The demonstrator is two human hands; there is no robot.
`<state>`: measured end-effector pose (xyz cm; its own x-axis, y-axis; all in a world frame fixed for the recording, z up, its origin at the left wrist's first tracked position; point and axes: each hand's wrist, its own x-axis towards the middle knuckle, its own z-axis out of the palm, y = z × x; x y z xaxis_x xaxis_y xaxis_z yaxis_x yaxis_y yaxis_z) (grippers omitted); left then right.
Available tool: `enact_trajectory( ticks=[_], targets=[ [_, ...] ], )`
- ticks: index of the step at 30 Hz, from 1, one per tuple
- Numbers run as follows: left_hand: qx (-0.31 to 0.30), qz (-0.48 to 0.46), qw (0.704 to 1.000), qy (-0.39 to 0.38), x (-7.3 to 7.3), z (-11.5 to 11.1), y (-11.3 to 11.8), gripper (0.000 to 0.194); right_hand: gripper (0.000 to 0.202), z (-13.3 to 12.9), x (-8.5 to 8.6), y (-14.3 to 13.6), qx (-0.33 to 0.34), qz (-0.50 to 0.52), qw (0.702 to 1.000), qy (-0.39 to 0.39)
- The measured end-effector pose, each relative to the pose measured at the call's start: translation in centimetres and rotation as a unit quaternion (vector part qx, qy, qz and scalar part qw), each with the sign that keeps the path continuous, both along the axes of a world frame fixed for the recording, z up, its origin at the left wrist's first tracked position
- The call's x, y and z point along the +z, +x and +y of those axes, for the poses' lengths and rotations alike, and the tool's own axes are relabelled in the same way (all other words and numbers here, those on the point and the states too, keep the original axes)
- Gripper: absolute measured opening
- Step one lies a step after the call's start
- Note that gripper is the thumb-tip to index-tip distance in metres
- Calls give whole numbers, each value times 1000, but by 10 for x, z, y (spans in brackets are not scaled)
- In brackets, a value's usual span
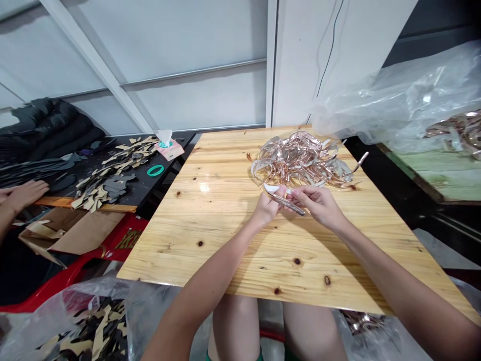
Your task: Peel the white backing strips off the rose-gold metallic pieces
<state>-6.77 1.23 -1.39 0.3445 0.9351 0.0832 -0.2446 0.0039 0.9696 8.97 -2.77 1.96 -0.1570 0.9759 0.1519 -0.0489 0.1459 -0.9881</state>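
My left hand [266, 206] and my right hand [319, 204] meet over the middle of the wooden table [210, 235]. Both have closed fingers on a narrow curved strip [289, 203], shiny metallic on one side and white on the other. Its white end curls up by my left fingers, while a metallic end slants down toward the right. Just beyond the hands lies a tangled heap of similar rose-gold and white strips [296, 158]. Fingers hide part of the strip.
On a black side table, cut tan and grey pieces [108, 175] lie beside a green ring [155, 170] and a tissue pack [170, 149]. Another person's hand [28, 194] rests there. Plastic bags with pieces [93, 333] stand below; clear plastic sheeting [406, 95] hangs at right.
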Motion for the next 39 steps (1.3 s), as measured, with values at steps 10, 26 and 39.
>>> enact_trajectory(
  ticks=[10,26,39],
  targets=[
    [50,46,986,151,3,4,-2,53,37,0,-2,-3,34,25,999,6],
    [88,234,894,372,1,1,-6,43,32,9,-23,1,-28,38,999,-8],
    [76,233,895,372,3,-1,-9,36,30,6,-15,1,-43,39,998,5]
  ],
)
